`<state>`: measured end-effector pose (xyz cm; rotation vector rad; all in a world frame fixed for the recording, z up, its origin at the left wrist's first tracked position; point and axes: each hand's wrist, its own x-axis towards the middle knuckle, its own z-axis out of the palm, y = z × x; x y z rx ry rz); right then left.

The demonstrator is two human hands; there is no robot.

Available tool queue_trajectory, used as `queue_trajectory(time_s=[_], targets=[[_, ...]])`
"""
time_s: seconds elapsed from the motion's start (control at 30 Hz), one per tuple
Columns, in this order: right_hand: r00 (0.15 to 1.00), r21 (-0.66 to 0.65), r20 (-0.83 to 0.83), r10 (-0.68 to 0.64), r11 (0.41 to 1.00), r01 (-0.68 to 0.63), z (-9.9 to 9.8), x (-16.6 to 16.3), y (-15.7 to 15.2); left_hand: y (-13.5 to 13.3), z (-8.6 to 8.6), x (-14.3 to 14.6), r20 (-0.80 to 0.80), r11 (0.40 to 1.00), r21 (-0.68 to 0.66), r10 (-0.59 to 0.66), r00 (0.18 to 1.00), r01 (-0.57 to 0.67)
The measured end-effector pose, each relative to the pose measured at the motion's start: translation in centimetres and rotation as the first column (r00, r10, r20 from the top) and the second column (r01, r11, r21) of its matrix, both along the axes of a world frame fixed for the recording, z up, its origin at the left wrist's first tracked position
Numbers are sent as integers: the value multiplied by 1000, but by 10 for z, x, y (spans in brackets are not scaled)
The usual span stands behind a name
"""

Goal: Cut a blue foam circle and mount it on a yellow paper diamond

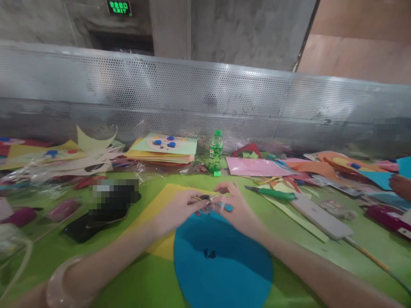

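My left hand and my right hand meet over the top edge of a blue paper disc. Between their fingertips is a small crinkled piece of clear plastic with something dark at it; the blur hides what that is. A small blue strip shows at my right fingers. Both hands are closed in a pinch. Small black bits lie on the disc, which overlaps a yellow paper sheet.
A green bottle stands at the back beside a paper stack. On the right lie a green-handled utility knife and a white phone with a cable. Left is a black phone. Another person's hand is at far right.
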<state>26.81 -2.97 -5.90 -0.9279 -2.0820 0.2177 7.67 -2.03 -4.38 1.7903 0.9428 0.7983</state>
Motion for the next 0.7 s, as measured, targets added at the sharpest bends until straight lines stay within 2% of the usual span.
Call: queue_trajectory(time_s=[0.2,0.33,0.47,0.57,0.63,0.7], targets=[[982,-129,-188,-11,992,-13,6,11,1,14,-2,-12,28,998,-15,56,998,-56],[942,-226,-329,-71,974,-5,10,21,6,22,-3,-20,111,987,-143,89,990,-73],[890,-255,-440,-121,967,5,11,28,14,25,-6,-23,220,945,-323,12,975,61],[876,-256,-453,-164,965,49,10,36,22,25,-10,-22,227,912,-370,-98,969,179],[875,-247,-446,-190,965,84,10,41,27,27,-14,-22,201,908,-373,-123,972,192],[885,-236,-426,-186,968,90,9,45,29,32,-17,-23,181,913,-380,-84,980,149]])
